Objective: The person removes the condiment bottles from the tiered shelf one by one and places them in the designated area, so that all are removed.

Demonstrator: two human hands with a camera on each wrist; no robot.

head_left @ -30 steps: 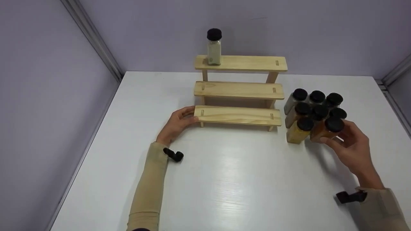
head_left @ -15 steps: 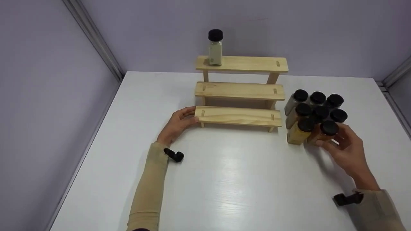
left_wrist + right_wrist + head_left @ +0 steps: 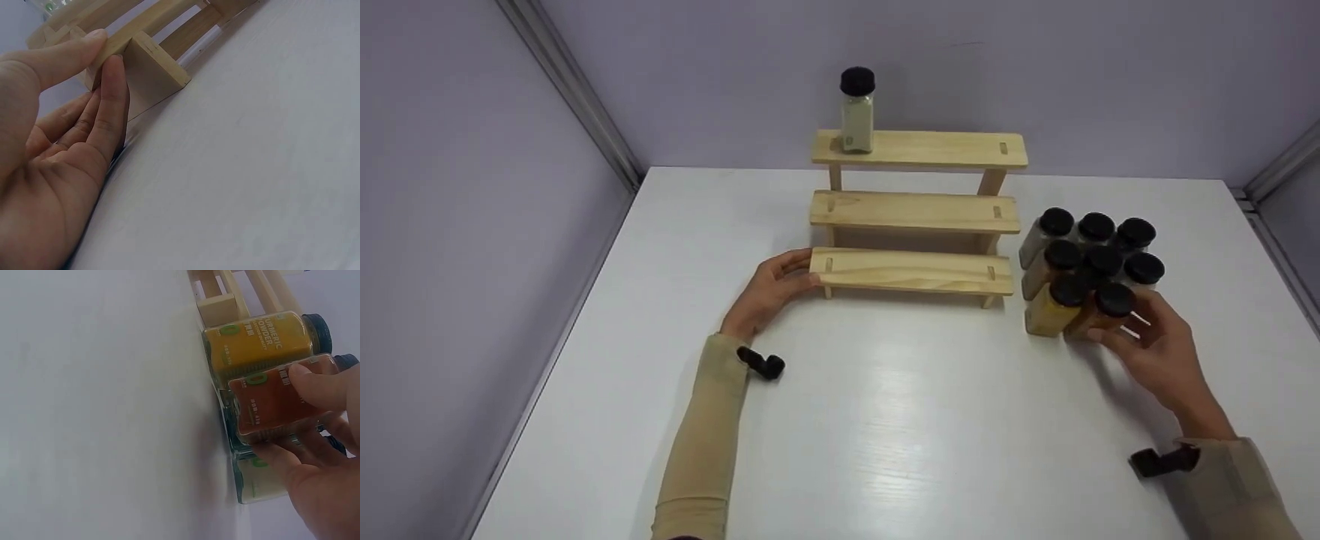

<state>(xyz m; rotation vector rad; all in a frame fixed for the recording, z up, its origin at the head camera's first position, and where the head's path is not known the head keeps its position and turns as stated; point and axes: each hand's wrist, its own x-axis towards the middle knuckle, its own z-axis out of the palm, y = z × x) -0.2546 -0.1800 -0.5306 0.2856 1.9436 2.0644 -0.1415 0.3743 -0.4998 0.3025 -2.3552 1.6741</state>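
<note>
My left hand pinches the left end of the lowest tier of a three-tier wooden shelf rack, thumb on top and fingertips under the board in the left wrist view. Between thumb and fingers, my right hand grips a spice jar of red-brown powder with a black lid. That jar stands close beside a yellow turmeric jar, at the front of a cluster of several black-lidded jars. One pale-powder jar stands upright on the top tier's left end.
The jar cluster, with a dark-lidded jar at its back left, sits just right of the rack on the white table. A pale wall rises behind the rack, and another wall borders the table's left side.
My right hand has brought the red-brown spice jar left and slightly down, closer to the turmeric jar. My left hand keeps its pinch on the rack.
</note>
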